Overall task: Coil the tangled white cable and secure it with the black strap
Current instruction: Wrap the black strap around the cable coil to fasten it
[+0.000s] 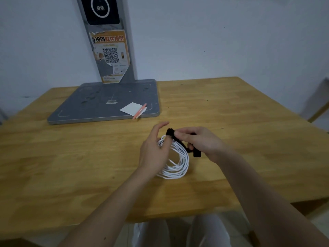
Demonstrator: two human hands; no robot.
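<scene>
The white cable (179,163) lies wound into a round coil of several loops on the wooden table (71,166). A black strap (170,132) crosses the coil's far side, with one loose end (197,153) hanging to the right. My right hand (199,139) pinches the strap between fingers and thumb just above the coil. My left hand (154,148) sits at the coil's left edge, fingers mostly straight, thumb hidden behind the cable and strap. Whether the left hand holds the coil cannot be told.
A grey flat base (89,104) with an upright post (108,41) carrying a QR-code poster stands at the back left. A white paper slip (130,108) and an orange pen (139,113) lie on its front right corner. The table's near edge runs above my knees.
</scene>
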